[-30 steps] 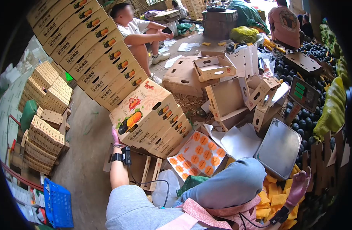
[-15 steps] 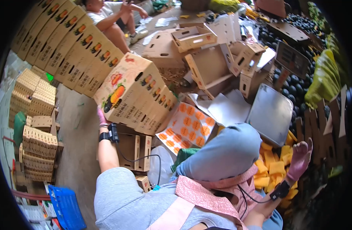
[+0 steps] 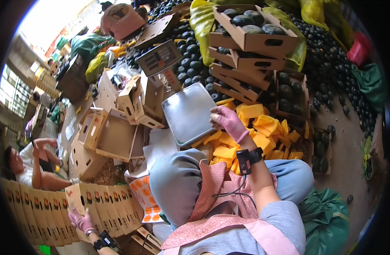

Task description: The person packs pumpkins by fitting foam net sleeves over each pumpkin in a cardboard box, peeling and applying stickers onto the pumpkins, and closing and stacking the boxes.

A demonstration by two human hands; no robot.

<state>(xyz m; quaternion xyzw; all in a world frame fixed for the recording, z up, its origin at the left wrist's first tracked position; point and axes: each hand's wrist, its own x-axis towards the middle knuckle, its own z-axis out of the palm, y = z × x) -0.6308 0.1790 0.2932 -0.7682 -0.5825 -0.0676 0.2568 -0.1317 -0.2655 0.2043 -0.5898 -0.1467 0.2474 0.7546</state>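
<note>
At the lower left, my left hand (image 3: 81, 221), in a pink glove, rests with spread fingers against the printed side of the stacked cartons (image 3: 102, 208). My right hand (image 3: 229, 122), also gloved, is raised beside the metal scale plate (image 3: 190, 114), over its right edge. Its fingers are bent, and whether anything is between them is too small to tell. Under that hand lies a heap of yellow foam nets (image 3: 263, 127). A sheet with orange round prints (image 3: 145, 197) sits between the cartons and my knee.
Open boxes of dark green pumpkins (image 3: 252, 29) are stacked beyond the foam nets. Empty cartons (image 3: 115, 135) lie left of the scale. A seated person (image 3: 29, 170) is at the left, another in pink (image 3: 122, 21) farther back. A green sack (image 3: 324, 216) lies lower right.
The head view has swung to the right. My right hand has moved from low beside the foam nets up to the scale plate, its fingers now bent. My left hand is still at the cartons.
</note>
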